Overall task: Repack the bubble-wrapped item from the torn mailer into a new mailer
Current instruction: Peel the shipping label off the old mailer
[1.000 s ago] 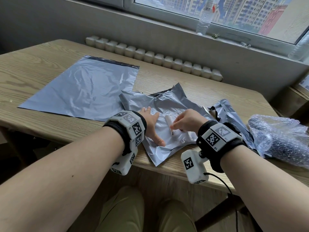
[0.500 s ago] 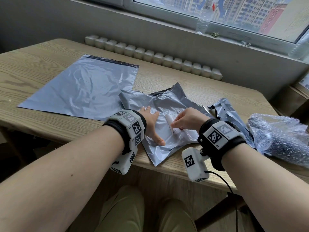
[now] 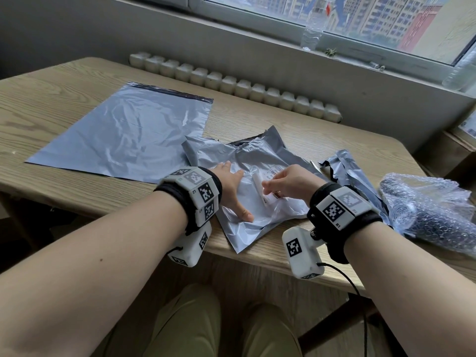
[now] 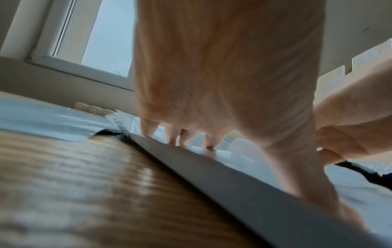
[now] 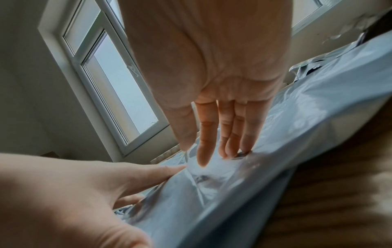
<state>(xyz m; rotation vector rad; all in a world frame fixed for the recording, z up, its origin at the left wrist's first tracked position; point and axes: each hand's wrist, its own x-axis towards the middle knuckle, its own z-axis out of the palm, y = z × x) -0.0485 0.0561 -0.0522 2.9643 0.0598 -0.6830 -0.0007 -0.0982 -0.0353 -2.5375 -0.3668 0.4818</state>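
A crumpled grey torn mailer [image 3: 260, 155] lies at the table's near edge. My left hand [image 3: 231, 188] presses flat on its left part, fingers spread [image 4: 174, 134]. My right hand [image 3: 283, 180] is on the white label [image 3: 277, 197] stuck to it. Thumb and forefinger [image 5: 202, 151] pinch the label's curled-up edge [image 3: 257, 182], and the other fingers rest on the label. The bubble-wrapped item [image 3: 425, 210], dark inside clear wrap, lies at the far right. A flat new grey mailer [image 3: 128, 135] lies to the left.
Another torn grey plastic piece [image 3: 347, 171] sits between the mailer and the bubble-wrapped item. The wooden table [image 3: 51, 104] ends close to my wrists. A white ribbed radiator top [image 3: 231, 86] runs along the back. A plastic bottle [image 3: 313, 32] stands on the windowsill.
My right hand has lifted slightly and its fingers have stretched out over the label. The left hand stays flat on the mailer.
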